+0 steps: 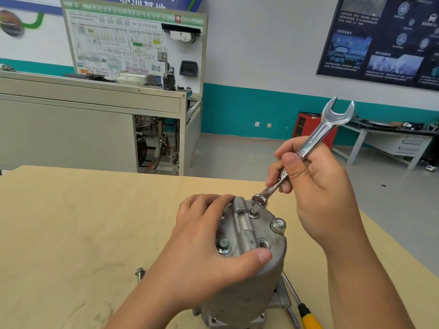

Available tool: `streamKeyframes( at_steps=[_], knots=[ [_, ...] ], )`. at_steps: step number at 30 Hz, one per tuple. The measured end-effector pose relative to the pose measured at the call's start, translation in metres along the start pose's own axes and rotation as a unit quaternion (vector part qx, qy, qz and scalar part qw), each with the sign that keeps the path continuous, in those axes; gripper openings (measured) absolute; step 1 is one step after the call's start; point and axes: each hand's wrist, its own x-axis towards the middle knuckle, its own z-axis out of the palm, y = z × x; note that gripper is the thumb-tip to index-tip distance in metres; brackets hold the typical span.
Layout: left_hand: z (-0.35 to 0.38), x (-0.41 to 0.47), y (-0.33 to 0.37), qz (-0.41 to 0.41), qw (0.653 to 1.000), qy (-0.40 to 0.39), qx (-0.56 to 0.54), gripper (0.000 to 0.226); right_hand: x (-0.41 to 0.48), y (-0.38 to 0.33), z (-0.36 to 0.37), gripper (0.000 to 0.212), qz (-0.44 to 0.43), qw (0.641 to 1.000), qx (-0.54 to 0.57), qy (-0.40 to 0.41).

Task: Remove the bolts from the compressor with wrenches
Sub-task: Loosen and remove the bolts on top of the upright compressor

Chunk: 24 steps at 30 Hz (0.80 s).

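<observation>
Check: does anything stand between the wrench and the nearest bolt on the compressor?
Nothing visible does. The wrench tip sits just behind that bolt; the left hand grips the compressor further left.

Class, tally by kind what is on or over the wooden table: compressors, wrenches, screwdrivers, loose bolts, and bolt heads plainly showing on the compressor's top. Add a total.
compressor: 1
wrench: 1
screwdriver: 1
loose bolt: 1
bolt heads on the compressor's top: 3 (the left hand may hide more)
Total: 7
</observation>
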Motion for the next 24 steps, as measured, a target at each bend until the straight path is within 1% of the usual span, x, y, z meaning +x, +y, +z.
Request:
streamKeyframes(
  at_steps=[3,6,11,17,24],
  knots=[
    [-0.0001,-0.0003,0.0,0.002,1.0,0.001,0.003,0.098,-0.0006,0.001,0.0021,0.017,0.006,1.0,-0.004,-0.02],
    [-0.0002,-0.0003,0.0003,0.002,1.0,0.001,0.002,0.098,-0.0013,0.0018,0.0027,0.017,0.01,1.0,-0.005,-0.022],
    [-0.0005,-0.0012,0.0014,0.003,1.0,-0.001,0.005,0.097,-0.0028,0.0014,0.0042,0.012,0.007,0.999,-0.02,-0.029],
    [-0.0013,-0.0015,0.0011,0.001,1.0,-0.009,0.007,0.096,-0.0078,0.0008,0.0058,0.013,0.018,1.0,-0.011,-0.007],
    [-0.0018,-0.0021,0.0014,-0.005,1.0,-0.01,0.007,0.097,-0.005,-0.003,0.0068,0.015,0.022,0.999,-0.026,-0.016]
  ],
)
